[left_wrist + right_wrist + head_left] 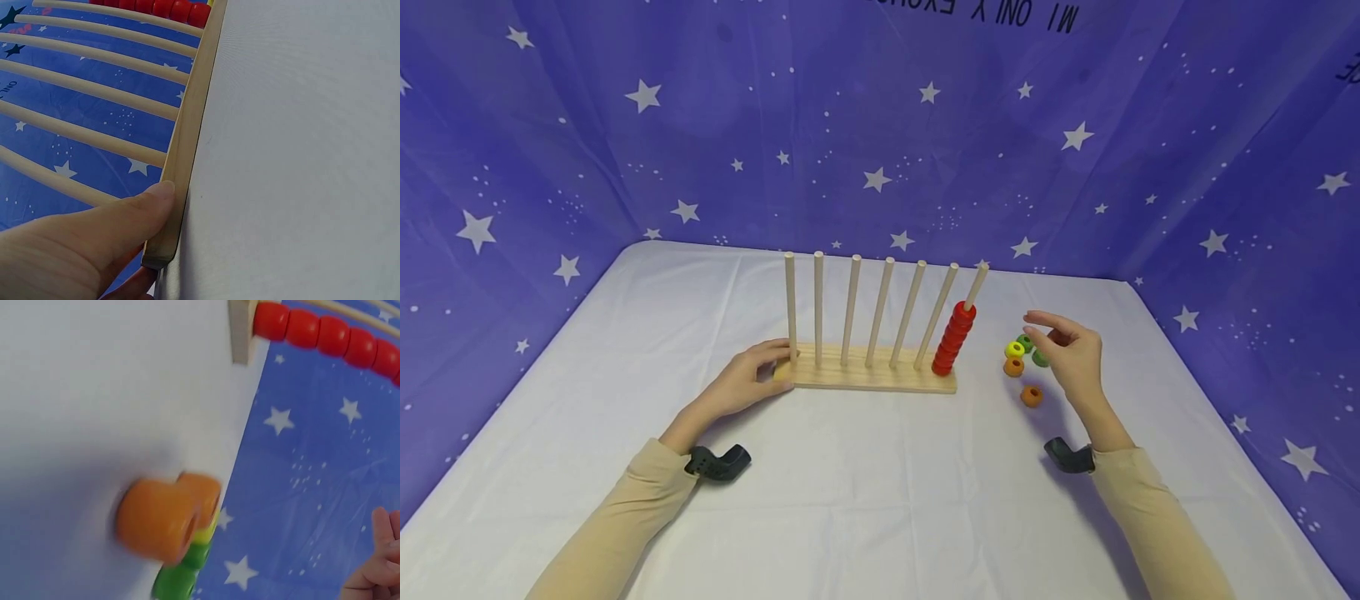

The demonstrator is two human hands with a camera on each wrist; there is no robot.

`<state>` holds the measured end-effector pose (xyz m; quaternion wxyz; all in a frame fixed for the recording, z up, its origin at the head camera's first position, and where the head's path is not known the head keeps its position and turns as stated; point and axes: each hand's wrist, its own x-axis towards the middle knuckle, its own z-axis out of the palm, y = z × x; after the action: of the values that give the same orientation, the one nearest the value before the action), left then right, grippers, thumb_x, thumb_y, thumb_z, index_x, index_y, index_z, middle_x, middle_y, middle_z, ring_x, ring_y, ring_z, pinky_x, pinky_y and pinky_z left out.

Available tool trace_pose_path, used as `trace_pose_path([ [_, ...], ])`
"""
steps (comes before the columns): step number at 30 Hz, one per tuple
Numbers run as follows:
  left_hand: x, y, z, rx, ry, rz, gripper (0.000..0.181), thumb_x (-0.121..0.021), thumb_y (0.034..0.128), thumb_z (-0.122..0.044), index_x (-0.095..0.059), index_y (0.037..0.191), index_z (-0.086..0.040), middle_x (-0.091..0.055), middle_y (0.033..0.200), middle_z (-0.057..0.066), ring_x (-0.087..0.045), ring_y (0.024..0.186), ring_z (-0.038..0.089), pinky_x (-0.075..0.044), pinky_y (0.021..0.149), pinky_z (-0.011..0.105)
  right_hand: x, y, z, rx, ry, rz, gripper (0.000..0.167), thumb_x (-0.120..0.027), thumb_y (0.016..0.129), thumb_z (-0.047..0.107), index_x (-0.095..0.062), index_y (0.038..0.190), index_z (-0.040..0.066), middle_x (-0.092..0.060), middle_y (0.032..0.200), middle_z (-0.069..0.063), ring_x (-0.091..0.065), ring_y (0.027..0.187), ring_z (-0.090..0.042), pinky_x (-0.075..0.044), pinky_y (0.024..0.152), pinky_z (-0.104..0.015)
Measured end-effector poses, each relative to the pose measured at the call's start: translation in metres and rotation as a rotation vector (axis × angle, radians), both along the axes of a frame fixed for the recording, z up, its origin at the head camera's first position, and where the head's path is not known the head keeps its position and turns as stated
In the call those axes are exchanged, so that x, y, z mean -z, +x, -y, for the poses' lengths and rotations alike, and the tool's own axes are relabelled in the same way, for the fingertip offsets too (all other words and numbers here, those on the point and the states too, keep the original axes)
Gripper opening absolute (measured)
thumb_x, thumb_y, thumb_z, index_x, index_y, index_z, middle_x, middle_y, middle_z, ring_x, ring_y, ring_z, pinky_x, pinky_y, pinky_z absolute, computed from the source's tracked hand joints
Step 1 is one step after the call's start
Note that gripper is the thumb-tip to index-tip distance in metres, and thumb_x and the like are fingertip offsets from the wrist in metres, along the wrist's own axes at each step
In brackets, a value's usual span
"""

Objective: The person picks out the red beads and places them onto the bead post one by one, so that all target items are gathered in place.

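Note:
A wooden peg stand (874, 379) with several upright pegs stands on the table. Red beads (953, 339) are stacked on its rightmost peg. My left hand (747, 377) grips the base's left end; in the left wrist view the thumb (140, 215) lies along the base's front edge. To the right of the stand, my right hand (1071, 354) hovers above loose beads, thumb and index finger apart with nothing seen between them. Under and beside it lie a yellow bead (1015, 350), two orange beads (1032, 397) and two green beads (1025, 342), one partly hidden by the hand.
A white cloth (850, 500) covers the table. Purple curtains with stars (880, 179) hang behind and at both sides. A dark curved wrist mount (722, 463) is worn on the left wrist, and another mount (1070, 456) on the right.

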<state>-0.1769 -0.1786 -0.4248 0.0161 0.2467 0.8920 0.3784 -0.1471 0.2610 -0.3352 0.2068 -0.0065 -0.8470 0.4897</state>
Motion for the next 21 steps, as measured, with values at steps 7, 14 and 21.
trace_pose_path([
  [7,0.001,0.000,-0.001,-0.003,-0.004,-0.004,0.053,-0.070,0.0823,-0.013,-0.052,0.130,0.003,-0.041,0.143,0.024,-0.038,0.133,0.044,-0.037,0.108,0.054,0.021,-0.013,-0.036,0.111,0.031,0.067,0.029,-0.069,0.085,0.021,-0.069,0.111,0.007,-0.059,0.075,0.031,-0.039,0.054,-0.004,-0.030,0.037,-0.016],
  [14,0.001,0.000,0.000,-0.002,0.001,0.002,0.053,-0.070,0.0825,-0.013,-0.052,0.129,0.004,-0.041,0.143,0.024,-0.037,0.134,0.044,-0.036,0.109,0.055,0.031,-0.018,-0.058,0.163,0.105,0.082,0.029,-0.067,0.086,0.024,-0.070,0.110,0.007,-0.057,0.078,0.037,-0.042,0.063,-0.003,-0.033,0.050,-0.013],
  [21,0.001,0.000,0.000,-0.004,0.004,0.005,0.053,-0.070,0.0826,-0.012,-0.052,0.129,0.003,-0.041,0.143,0.023,-0.037,0.133,0.044,-0.037,0.108,0.055,0.038,-0.020,-0.076,0.152,0.157,0.123,0.031,-0.066,0.087,0.024,-0.069,0.109,0.002,-0.053,0.075,0.043,-0.045,0.071,0.004,-0.036,0.060,-0.008],
])
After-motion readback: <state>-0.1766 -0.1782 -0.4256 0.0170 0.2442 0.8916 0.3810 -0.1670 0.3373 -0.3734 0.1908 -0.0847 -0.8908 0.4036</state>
